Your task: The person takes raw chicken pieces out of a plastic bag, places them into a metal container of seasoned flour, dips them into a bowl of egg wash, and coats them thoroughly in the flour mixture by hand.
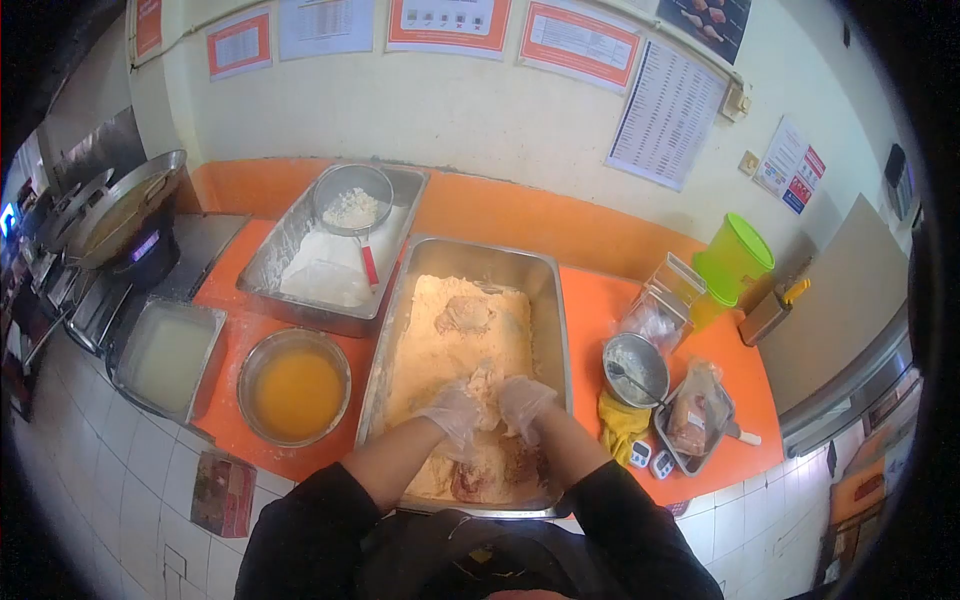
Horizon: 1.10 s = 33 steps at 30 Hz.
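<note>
Both my hands wear clear plastic gloves and are down in a deep steel pan (pixel 563 340) of orange-tinted flour (pixel 425 340). My left hand (pixel 452 415) and my right hand (pixel 524 404) close in from either side on a flour-coated chicken piece (pixel 483 392), their fingers curled about it and partly hidden. Farther back in the pan, another coated chicken piece (pixel 465 314) lies on the flour. Nearest my body, below my hands, a darker, reddish chicken piece (pixel 474 482) is only partly covered with flour.
Left stand a bowl of orange liquid (pixel 297 392), a tray of cloudy liquid (pixel 168 355) and a pan of white flour (pixel 325 268) with a sieve (pixel 353 200). Right are a metal bowl (pixel 636 370), yellow cloth (pixel 622 425), timers (pixel 650 457), a tray with bagged meat (pixel 692 420) and green containers (pixel 735 255).
</note>
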Each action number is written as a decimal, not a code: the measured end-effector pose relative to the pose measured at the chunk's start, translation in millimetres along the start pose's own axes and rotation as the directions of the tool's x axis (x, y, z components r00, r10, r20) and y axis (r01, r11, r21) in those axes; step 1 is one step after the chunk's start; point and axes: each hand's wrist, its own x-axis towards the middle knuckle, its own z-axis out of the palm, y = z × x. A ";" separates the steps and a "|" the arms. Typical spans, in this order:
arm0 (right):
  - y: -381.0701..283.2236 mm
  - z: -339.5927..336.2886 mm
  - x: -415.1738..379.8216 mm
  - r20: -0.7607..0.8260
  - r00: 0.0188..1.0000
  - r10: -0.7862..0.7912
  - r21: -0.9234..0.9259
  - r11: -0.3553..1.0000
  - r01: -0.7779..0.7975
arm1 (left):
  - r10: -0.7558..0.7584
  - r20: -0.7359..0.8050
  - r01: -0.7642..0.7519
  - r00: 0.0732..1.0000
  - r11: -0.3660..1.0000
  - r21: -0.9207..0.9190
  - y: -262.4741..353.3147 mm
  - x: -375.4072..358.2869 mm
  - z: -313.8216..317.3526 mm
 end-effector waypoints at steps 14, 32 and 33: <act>37.8 16.8 113.8 -0.029 0.990 -0.137 0.224 0.964 0.140 | -0.378 -0.467 0.478 0.800 0.871 0.114 33.0 -25.0 -74.1; 33.7 16.6 208.3 0.040 0.960 -0.276 -0.172 0.945 0.279 | -0.279 -0.727 0.013 0.628 0.937 -0.348 48.9 -37.8 -76.0; 34.1 16.3 201.4 0.026 0.967 -0.255 -0.196 0.947 0.255 | -0.276 -0.743 0.019 0.609 0.942 -0.335 50.5 -41.6 -76.4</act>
